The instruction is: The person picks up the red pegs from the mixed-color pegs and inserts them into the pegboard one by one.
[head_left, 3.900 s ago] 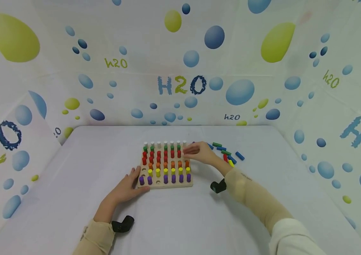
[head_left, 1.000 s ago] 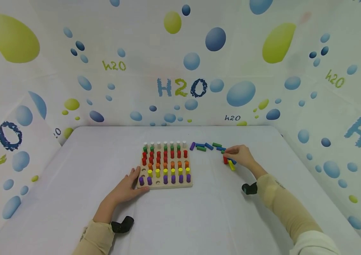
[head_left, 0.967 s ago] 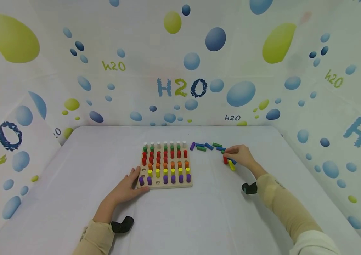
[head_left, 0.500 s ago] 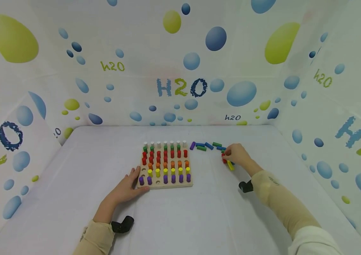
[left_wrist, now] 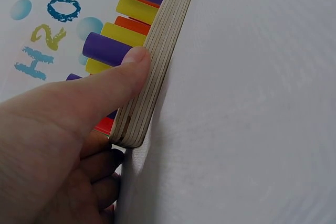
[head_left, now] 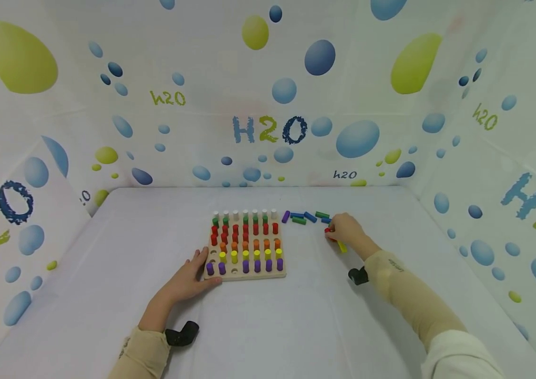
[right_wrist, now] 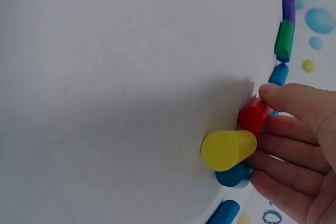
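In the head view a wooden pegboard [head_left: 258,276] holds upright pegs in white, green, red, orange, yellow and purple rows. Bare holes show at its left side and front row. My left hand [head_left: 184,281] grips the board's near left corner; in the left wrist view the thumb [left_wrist: 137,61] lies on the plywood edge, close to a purple peg [left_wrist: 105,49]. To the right of the board, my right hand [head_left: 349,231] pinches a red peg [right_wrist: 253,116] between thumb and fingers. A yellow peg [right_wrist: 226,150] lies right beside that red peg, against the fingers.
Loose pegs lie on the white tabletop beyond the board's right side: a purple peg [head_left: 286,217], green pegs [head_left: 299,221] and blue pegs [head_left: 310,217]. A blue peg [right_wrist: 231,176] sits behind the yellow one. A printed curtain [head_left: 268,79] stands behind the table.
My right hand went from the board's right edge to the loose pegs, then shifted slightly left with the red peg. A red peg now stands where the hand was. My left hand has stayed put.
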A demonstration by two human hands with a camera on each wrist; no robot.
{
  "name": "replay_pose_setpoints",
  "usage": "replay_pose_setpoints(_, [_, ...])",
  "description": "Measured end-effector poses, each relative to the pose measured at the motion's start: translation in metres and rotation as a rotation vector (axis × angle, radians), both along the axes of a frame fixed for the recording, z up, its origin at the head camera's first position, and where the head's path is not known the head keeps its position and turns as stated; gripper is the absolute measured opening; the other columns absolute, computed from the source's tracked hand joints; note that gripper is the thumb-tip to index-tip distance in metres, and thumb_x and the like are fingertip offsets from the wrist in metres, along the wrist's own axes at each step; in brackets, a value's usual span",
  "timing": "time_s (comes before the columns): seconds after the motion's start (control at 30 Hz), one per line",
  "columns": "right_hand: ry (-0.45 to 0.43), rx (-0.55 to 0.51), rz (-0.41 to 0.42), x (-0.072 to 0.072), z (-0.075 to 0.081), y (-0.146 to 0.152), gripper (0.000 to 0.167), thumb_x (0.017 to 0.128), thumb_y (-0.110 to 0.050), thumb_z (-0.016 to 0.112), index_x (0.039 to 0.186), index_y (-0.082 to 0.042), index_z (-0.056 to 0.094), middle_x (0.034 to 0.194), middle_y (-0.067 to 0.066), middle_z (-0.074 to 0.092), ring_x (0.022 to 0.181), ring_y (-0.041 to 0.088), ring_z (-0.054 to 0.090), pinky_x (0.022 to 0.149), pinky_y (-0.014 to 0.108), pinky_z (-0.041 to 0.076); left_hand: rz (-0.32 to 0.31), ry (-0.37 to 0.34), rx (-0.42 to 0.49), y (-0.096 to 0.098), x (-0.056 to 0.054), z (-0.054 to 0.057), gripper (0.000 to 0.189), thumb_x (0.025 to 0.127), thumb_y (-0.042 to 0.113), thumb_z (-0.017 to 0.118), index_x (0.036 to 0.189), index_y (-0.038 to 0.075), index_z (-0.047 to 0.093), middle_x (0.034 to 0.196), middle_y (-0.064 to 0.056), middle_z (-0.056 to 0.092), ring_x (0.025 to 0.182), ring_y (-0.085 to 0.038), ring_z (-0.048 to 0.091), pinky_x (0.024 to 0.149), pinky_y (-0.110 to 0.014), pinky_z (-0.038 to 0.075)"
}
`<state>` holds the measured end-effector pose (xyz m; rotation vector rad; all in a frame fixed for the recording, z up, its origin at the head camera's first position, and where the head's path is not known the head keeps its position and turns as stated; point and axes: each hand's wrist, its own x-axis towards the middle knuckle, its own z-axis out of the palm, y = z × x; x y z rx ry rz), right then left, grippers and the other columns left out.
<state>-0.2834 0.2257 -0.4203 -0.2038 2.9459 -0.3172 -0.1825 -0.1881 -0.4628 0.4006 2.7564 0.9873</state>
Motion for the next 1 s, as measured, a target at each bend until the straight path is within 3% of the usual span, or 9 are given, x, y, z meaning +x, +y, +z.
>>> replay_pose_setpoints(0.23, [0.028, 0.122, 0.051, 0.001, 0.0, -0.012, 0.02, 0.082, -0.022, 0.069, 0.084, -0.002, 0.068, 0.07, 0.004, 0.061, 0.061, 0.016, 0.052, 0.062, 0.027, 0.049, 0.004, -0.002, -0.001, 0.0, 0.0, -0.001, 0.098, 0.079, 0.051, 0.064, 0.145, -0.002, 0.014, 0.147, -0.027, 0.01, 0.136, -0.04, 0.007, 0.109, -0.053, 0.007])
replay_pose_setpoints(0.43, [0.026, 0.09, 0.054, 0.001, -0.003, -0.016, 0.014, 0.083, -0.016, 0.068, 0.087, -0.003, 0.069, 0.075, 0.006, 0.062, 0.066, 0.018, 0.054, 0.068, 0.029, 0.051, 0.005, -0.007, 0.007, 0.0, -0.001, -0.001, 0.098, 0.079, 0.051, 0.064, 0.145, -0.001, 0.013, 0.147, -0.027, 0.009, 0.136, -0.04, 0.006, 0.11, -0.052, 0.007])
replay_pose_setpoints(0.53, [0.026, 0.007, 0.023, 0.002, -0.004, -0.013, 0.013, 0.083, -0.016, 0.069, 0.087, -0.003, 0.068, 0.078, 0.006, 0.062, 0.07, 0.019, 0.053, 0.072, 0.031, 0.051, 0.0, -0.009, 0.008, 0.0, 0.0, -0.002, 0.098, 0.079, 0.052, 0.063, 0.145, -0.002, 0.013, 0.147, -0.028, 0.009, 0.135, -0.041, 0.006, 0.109, -0.053, 0.007])
replay_pose_setpoints(0.73, [0.006, -0.278, -0.076, 0.006, -0.006, 0.0, 0.021, 0.082, -0.017, 0.07, 0.095, -0.001, 0.067, 0.09, 0.009, 0.064, 0.078, 0.02, 0.056, 0.076, 0.032, 0.052, -0.004, -0.013, 0.012, 0.0, -0.001, -0.002, 0.098, 0.079, 0.051, 0.064, 0.145, -0.002, 0.013, 0.147, -0.027, 0.01, 0.136, -0.04, 0.006, 0.109, -0.052, 0.007])
replay_pose_setpoints(1.0, [0.018, -0.571, -0.192, 0.012, -0.011, 0.02, 0.028, 0.083, -0.019, 0.068, 0.102, 0.001, 0.064, 0.093, 0.013, 0.067, 0.076, 0.018, 0.062, 0.069, 0.025, 0.052, -0.005, -0.001, 0.005, 0.0, -0.002, -0.001, 0.098, 0.079, 0.051, 0.064, 0.144, -0.003, 0.013, 0.147, -0.028, 0.01, 0.136, -0.04, 0.007, 0.109, -0.052, 0.007])
